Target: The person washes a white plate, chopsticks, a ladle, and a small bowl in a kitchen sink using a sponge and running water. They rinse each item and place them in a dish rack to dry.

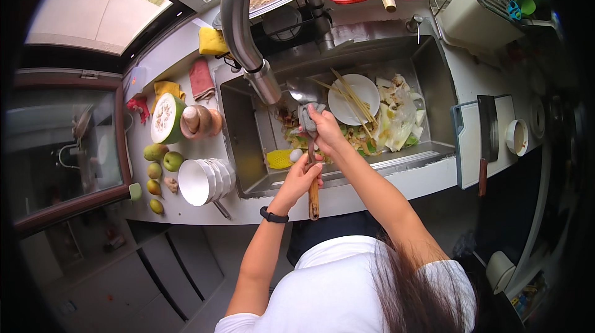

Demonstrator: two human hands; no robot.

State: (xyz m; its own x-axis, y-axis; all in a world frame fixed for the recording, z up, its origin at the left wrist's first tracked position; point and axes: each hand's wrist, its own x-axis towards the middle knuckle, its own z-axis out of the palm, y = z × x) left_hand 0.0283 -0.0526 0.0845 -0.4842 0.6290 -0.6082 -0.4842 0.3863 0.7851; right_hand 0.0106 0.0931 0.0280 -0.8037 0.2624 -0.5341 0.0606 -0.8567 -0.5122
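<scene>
A metal ladle with a wooden handle point(314, 200) is held over the sink, its shiny bowl point(304, 89) pointing away from me. My left hand point(300, 176) grips it where the handle meets the metal shaft. Closer to the bowl, my right hand point(326, 129) presses a grey cloth point(310, 117) around the shaft. Below, a white plate point(365, 89) lies in the steel sink point(246, 133) with several wooden chopsticks point(351, 91) across it. Vegetable peelings point(297, 140), a clear plastic bag point(397, 117) and a yellow mesh piece point(279, 159) are around it.
The curved faucet point(265, 82) overhangs the sink. Stacked white bowls point(197, 182), a mortar point(202, 121), a cut winter melon point(165, 118) and several fruits point(173, 161) stand left. At right, a cleaver point(487, 133) lies on a cutting board point(470, 124) beside a small bowl point(511, 137).
</scene>
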